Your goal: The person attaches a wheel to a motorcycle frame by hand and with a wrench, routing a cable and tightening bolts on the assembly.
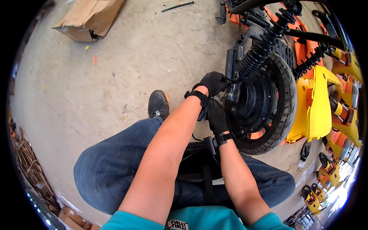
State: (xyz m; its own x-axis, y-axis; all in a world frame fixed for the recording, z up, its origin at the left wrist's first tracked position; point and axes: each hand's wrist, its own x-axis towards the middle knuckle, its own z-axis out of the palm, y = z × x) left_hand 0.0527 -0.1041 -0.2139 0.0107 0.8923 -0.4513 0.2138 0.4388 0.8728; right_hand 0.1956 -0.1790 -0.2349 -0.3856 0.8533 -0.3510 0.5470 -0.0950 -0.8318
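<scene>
I can't tell what my black-gloved left hand (214, 82) and black-gloved right hand (217, 118) grip beside the black rubber-tyred wheel (257, 101); I'd press squarely.

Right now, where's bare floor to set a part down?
Widest bare patch: floor between the cardboard box, black rod, shoe and wheel, though an orange scrap lies toward its left. Crowded: right of the wheel, with a yellow panel and scooters, and the wheel's left side, where left hand and right hand sit close.
</scene>
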